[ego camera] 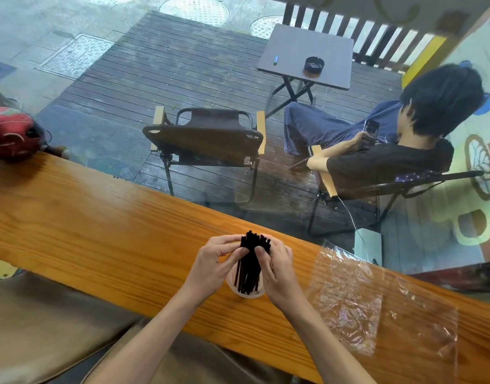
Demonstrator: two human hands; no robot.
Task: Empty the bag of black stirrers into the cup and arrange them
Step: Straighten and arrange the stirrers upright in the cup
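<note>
In cup [245, 292] on counter [100, 231]: stirrers [250, 261] upright, tips up; left hand [213, 261], right hand [277, 266] pinch bundle top; bag [376, 300] flat, right.

Even daylight is coming in through the window [183, 65] ahead, lighting the scene brightly. Pale glare is lying across the glossy bench [100, 231] and the crinkled clear bag [363, 300]. Reflections are hazing the glass. Wide-angle distortion is bending straight lines near the edges; corners are softening

Two bare forearms, no sleeves, rings or watch; left hand [210, 263], right hand [277, 268]; brown trousers [58, 322].
</note>
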